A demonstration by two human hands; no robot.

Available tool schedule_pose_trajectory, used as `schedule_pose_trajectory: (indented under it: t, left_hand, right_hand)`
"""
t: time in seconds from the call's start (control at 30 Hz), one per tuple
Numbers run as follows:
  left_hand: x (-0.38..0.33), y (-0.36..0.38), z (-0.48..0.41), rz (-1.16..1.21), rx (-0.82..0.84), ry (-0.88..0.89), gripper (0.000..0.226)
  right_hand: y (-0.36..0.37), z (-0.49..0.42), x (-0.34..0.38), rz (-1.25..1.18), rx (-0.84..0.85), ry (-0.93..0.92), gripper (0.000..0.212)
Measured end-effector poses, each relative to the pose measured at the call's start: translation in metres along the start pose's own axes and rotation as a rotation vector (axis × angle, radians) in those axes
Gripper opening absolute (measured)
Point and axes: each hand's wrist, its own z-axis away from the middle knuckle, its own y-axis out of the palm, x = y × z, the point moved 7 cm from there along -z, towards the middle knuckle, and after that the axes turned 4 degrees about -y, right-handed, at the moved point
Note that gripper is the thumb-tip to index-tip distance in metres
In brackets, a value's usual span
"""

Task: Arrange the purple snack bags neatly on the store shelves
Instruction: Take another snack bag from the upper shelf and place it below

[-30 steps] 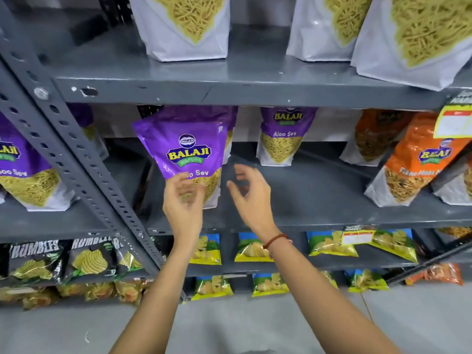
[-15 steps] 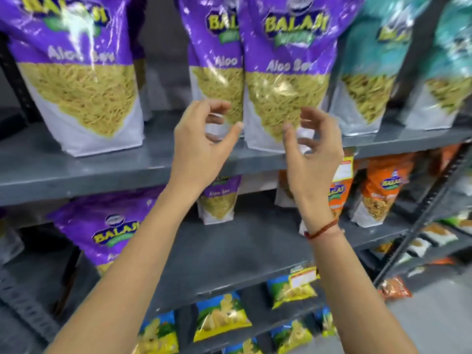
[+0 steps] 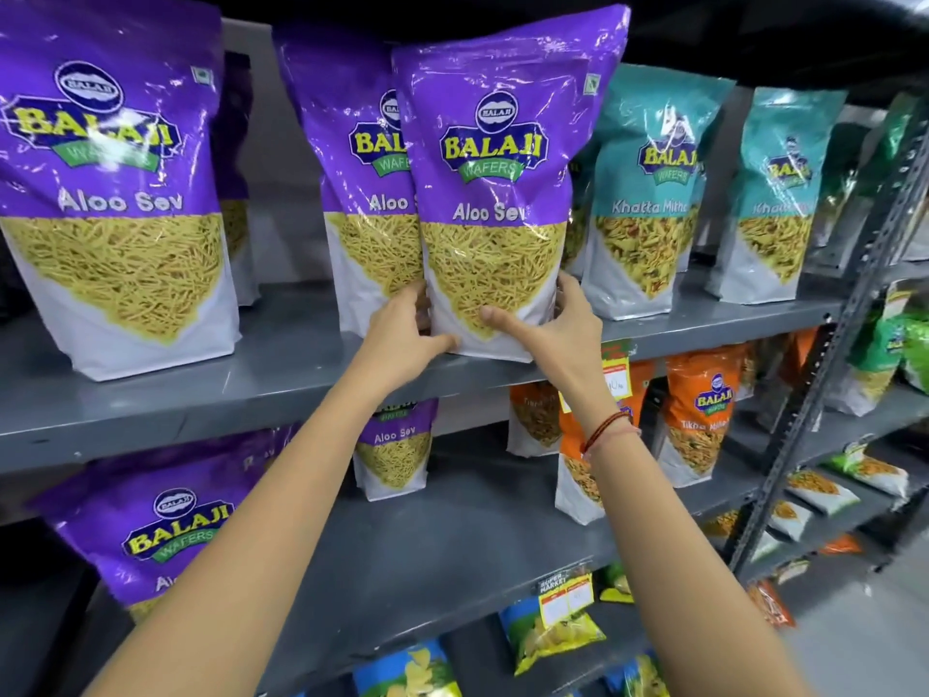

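Observation:
A large purple Aloo Sev bag (image 3: 495,193) stands upright at the front edge of the upper grey shelf (image 3: 261,374). My left hand (image 3: 402,327) grips its lower left side and my right hand (image 3: 553,327) grips its lower right side, thumb across the front. A second purple bag (image 3: 352,183) stands just behind it to the left, partly covered. Another large purple bag (image 3: 115,193) stands at the far left. On the shelf below (image 3: 452,535) are a smaller purple bag (image 3: 397,450) and a bigger one (image 3: 151,530) behind my left arm.
Teal Khatta Mitha bags (image 3: 648,193) stand right of the held bag. Orange bags (image 3: 699,410) sit on the lower shelf under my right wrist. Yellow-green and blue chip packets (image 3: 548,631) fill the bottom shelves. A perforated upright post (image 3: 829,354) rises at the right.
My view and both hands rose from the lower shelf to the upper one. The hands, open in the air half a second ago, have closed on the sides of the front purple bag.

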Motion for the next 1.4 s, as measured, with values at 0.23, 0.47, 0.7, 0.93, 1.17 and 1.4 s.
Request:
schedule_pose_trajectory:
  t: [0.23,0.47,0.7,0.93,1.17,1.4]
  left_hand:
    - [-0.010,-0.012,0.032,-0.005,-0.099,0.106,0.077]
    - [-0.005,0.004,0.089,0.269,0.054,0.149,0.103]
    - [0.066,0.033,0.123,0.089,0.134,-0.031,0.093]
    - [0.158,0.062,0.151,0.004,0.156,-0.233,0.074]
    - [0.225,0.076,0.152,-0.064,0.169,-0.346,0.078]
    - [0.268,0.088,0.125,-0.096,0.202,-0.402,0.073]
  right_hand:
    - [-0.027,0.036,0.017,-0.131,-0.065,-0.034,0.065]
    - [-0.051,0.090,0.009,-0.294,-0.024,-0.015,0.076]
    - [-0.027,0.142,-0.047,-0.223,0.178,0.112,0.086]
    - [0.017,0.187,-0.121,-0.012,0.448,0.263,0.087]
    - [0.067,0.207,-0.174,0.087,0.610,0.360,0.079]
    - [0.101,0.196,-0.222,0.208,0.625,0.402,0.087]
